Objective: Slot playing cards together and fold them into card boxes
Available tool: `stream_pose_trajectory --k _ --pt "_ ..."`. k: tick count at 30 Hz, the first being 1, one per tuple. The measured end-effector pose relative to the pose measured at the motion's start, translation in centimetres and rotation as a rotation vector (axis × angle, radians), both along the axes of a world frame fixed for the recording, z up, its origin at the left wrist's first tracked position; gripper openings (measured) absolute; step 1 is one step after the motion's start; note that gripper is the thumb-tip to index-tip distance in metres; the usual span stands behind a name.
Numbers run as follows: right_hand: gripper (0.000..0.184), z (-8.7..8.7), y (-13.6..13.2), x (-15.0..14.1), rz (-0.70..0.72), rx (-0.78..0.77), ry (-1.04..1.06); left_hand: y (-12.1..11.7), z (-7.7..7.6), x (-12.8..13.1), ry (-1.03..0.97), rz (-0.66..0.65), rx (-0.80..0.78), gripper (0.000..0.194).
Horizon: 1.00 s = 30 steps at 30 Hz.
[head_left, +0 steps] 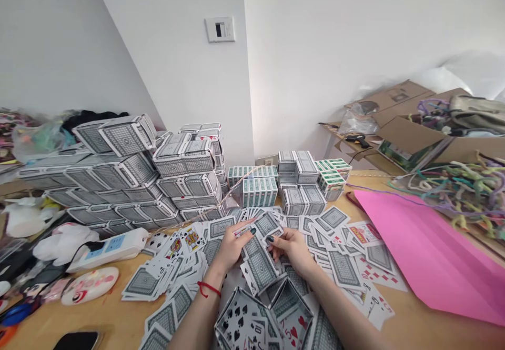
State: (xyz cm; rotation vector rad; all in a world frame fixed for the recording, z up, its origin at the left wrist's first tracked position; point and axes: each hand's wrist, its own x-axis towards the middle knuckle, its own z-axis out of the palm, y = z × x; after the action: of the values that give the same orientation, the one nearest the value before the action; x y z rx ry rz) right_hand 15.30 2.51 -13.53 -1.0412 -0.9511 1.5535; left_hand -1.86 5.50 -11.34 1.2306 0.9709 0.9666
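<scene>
Loose playing cards (343, 266) lie spread over the wooden table (98, 316), some face up, most showing green-grey backs. My left hand (231, 247), with a red string on its wrist, pinches a small bunch of cards (263, 226) above the spread. My right hand (292, 247) grips the same bunch from the right, thumb on top. Just below my wrists stands a folded structure of cards (264, 313) with open cells.
Large piles of boxed card decks (134, 176) stand at the back left and middle. A pink paper sheet (430, 255) lies right, with tangled pipe cleaners (461, 187) and cardboard boxes (410, 134) behind. A white power strip (110, 249), plush toys and a phone (77, 341) sit left.
</scene>
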Motion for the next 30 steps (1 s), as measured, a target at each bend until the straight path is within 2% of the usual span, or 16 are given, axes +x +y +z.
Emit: stream_pose_trajectory --k 4,7,14,17,22,26,30 --pt "0.030 -0.20 0.09 -0.47 -0.110 -0.022 -0.095 -0.09 0.45 0.09 0.058 0.010 0.102 0.034" --pt "0.028 -0.18 0.07 -0.66 -0.163 -0.017 -0.135 -0.09 0.56 0.16 0.082 0.013 0.112 0.034" --pt "0.044 -0.07 -0.04 -0.62 -0.192 -0.007 -0.099 -0.12 0.11 0.35 0.038 0.010 0.107 0.035" --pt "0.047 -0.04 0.03 -0.64 -0.188 0.005 -0.164 -0.18 0.20 0.45 0.041 0.020 0.102 0.034" --pt "0.037 0.64 -0.12 -0.57 -0.178 0.089 -0.320 -0.14 0.34 0.57 0.056 0.044 0.073 0.035" --pt "0.031 0.57 -0.22 -0.63 -0.154 0.101 -0.284 -0.17 0.34 0.64 0.042 0.037 0.056 0.035" --pt "0.032 -0.10 0.04 -0.73 -0.237 0.072 -0.208 -0.31 0.31 0.85 0.014 0.013 0.044 0.036"
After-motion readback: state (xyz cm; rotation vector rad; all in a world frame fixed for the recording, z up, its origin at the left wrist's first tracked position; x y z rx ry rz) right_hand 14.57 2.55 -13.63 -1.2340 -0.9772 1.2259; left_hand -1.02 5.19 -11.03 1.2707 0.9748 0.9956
